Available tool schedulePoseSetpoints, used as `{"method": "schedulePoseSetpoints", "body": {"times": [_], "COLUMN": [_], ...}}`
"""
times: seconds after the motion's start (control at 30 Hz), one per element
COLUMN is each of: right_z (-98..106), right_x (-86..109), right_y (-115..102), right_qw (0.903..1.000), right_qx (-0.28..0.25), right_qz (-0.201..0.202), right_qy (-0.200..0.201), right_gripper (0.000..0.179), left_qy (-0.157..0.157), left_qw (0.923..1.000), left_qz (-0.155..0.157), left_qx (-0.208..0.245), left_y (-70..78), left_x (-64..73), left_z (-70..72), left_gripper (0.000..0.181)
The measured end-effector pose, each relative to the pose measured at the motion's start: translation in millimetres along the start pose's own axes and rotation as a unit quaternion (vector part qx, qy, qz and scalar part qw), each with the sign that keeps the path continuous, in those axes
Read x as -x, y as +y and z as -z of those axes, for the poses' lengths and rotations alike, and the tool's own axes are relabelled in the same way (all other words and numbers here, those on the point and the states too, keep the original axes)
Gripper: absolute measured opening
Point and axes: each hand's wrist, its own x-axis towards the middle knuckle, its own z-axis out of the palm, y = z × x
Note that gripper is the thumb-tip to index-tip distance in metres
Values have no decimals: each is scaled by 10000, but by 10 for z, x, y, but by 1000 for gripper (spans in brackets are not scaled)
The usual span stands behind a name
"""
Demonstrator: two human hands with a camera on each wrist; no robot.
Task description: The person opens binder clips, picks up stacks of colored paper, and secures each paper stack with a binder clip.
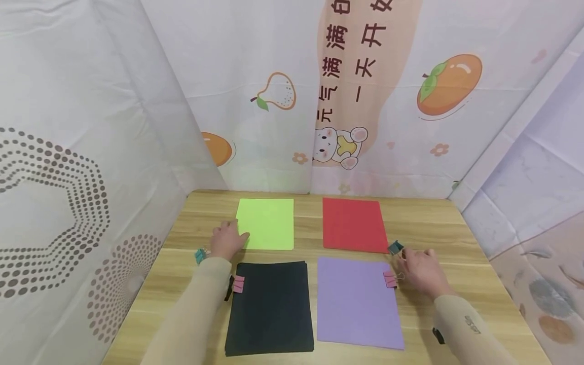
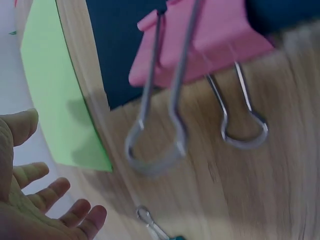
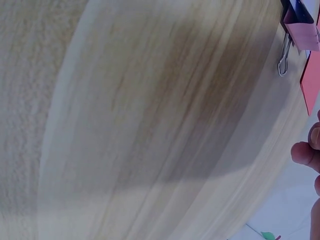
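Observation:
My left hand (image 1: 226, 240) is at the left edge of a stack of yellow-green paper (image 1: 266, 224), its fingers spread and holding nothing. Just left of that wrist, a teal binder clip (image 1: 200, 255) lies on the table. My right hand (image 1: 423, 268) pinches another teal binder clip (image 1: 395, 247) by its wire handles, at the lower right corner of the red paper (image 1: 353, 224). In the right wrist view only some fingertips (image 3: 305, 154) show, and the held clip is out of sight.
Nearer me lie black paper (image 1: 271, 309) with a pink binder clip (image 1: 239, 284) on its left edge and purple paper (image 1: 358, 304) with a pink binder clip (image 1: 390, 279) on its right edge. Printed curtains (image 1: 255, 45) surround the wooden table (image 1: 438, 223).

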Motion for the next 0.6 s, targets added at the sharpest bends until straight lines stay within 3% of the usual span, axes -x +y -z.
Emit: {"method": "schedulePoseSetpoints", "body": {"times": [0.37, 0.6], "right_z": [-10, -2], "right_x": [3, -10], "right_y": [-36, -46], "right_qw": [9996, 9992], "right_qx": [135, 80], "right_qz": [130, 221], "right_qy": [201, 327], "right_gripper": [18, 17], "left_qy": [83, -47], "left_qw": [9986, 9976], "left_qz": [531, 681], "left_qx": [-3, -135], "left_y": [40, 132], "left_x": [-157, -148], "left_z": [-231, -260], "left_gripper": [84, 94]}}
